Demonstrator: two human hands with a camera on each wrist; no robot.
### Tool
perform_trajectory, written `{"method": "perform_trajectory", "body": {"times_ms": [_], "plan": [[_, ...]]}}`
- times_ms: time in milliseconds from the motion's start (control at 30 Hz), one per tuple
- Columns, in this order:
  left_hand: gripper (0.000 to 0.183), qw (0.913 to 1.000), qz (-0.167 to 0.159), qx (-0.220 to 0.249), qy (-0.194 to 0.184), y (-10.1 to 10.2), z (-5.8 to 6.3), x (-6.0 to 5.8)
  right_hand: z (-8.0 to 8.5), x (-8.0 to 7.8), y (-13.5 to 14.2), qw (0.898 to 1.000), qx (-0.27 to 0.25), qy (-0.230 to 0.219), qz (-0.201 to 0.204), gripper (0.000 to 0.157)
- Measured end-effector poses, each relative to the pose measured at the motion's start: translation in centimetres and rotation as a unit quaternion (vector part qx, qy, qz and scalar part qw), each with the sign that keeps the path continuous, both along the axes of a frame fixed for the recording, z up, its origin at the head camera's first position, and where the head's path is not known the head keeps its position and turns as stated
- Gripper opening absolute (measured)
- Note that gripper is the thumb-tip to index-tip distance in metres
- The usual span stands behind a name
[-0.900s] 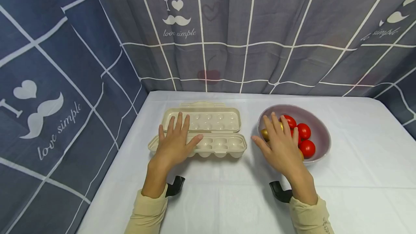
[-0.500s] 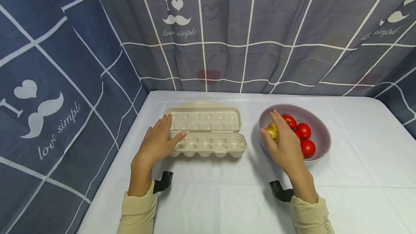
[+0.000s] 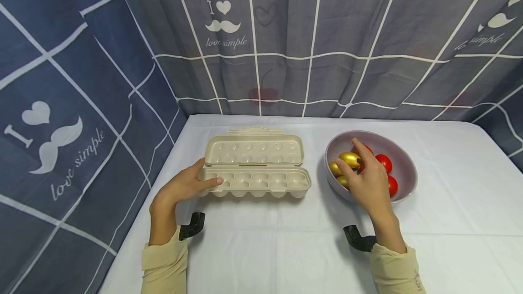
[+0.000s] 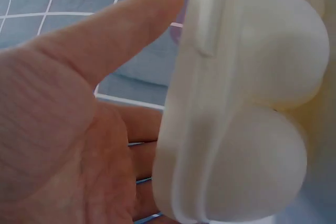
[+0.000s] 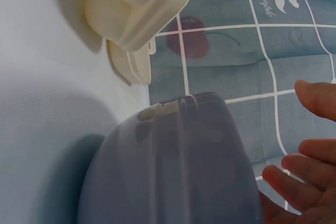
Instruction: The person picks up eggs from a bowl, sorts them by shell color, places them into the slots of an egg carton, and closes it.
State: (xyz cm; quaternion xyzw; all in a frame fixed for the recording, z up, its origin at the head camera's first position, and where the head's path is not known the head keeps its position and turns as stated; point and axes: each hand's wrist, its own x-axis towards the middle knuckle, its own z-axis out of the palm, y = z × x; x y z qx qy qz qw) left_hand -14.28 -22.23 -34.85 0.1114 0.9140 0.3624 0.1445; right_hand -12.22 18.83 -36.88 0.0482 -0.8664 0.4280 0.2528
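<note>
A beige egg carton (image 3: 261, 178) lies with its lid (image 3: 253, 149) folded back. My left hand (image 3: 181, 185) is at its left end, thumb (image 4: 131, 24) reaching straight over the rim, the other fingers partly hidden behind the end. The carton's cup undersides (image 4: 262, 166) fill the right of the left wrist view. My right hand (image 3: 369, 185) is over a mauve bowl (image 3: 404, 180), thumb and fingers spread, with nothing between them in the right wrist view. Beneath the thumb and index finger lies a shiny gold egg (image 3: 349, 159); other gold eggs (image 3: 336, 169) and shiny red, rounded pieces (image 3: 384, 162) share the bowl.
Both things stand on a table with a white cloth (image 3: 282, 244), the carton left of the bowl. A grey-blue gridded curtain (image 3: 286, 26) hangs along the back and left edges. A black wrist mount (image 3: 192, 226) sticks out beside each sleeve.
My left hand has moved left and lower, from over the carton to its left end. The right hand has turned and shifted slightly right over the bowl, uncovering gold eggs.
</note>
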Motion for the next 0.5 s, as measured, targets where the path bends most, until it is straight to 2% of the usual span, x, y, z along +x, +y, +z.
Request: {"method": "perform_trajectory", "body": {"times_ms": [133, 300, 500], "plan": [[0.084, 0.9998, -0.003, 0.000, -0.020, -0.41, -0.17, -0.01, -0.15, 0.05, 0.24, 1.000, 0.006, -0.002, -0.005, 0.060], [0.098, 0.9977, 0.001, -0.018, -0.064, -0.91, -0.21, 0.12, -0.21, 0.02, 0.41, 1.000, 0.014, -0.011, -0.007, 0.060], [0.102, 0.9972, 0.011, -0.014, -0.072, -0.84, -0.36, -0.04, -0.27, -0.16, 0.40, 1.000, 0.020, -0.016, -0.009, 0.060]]}}
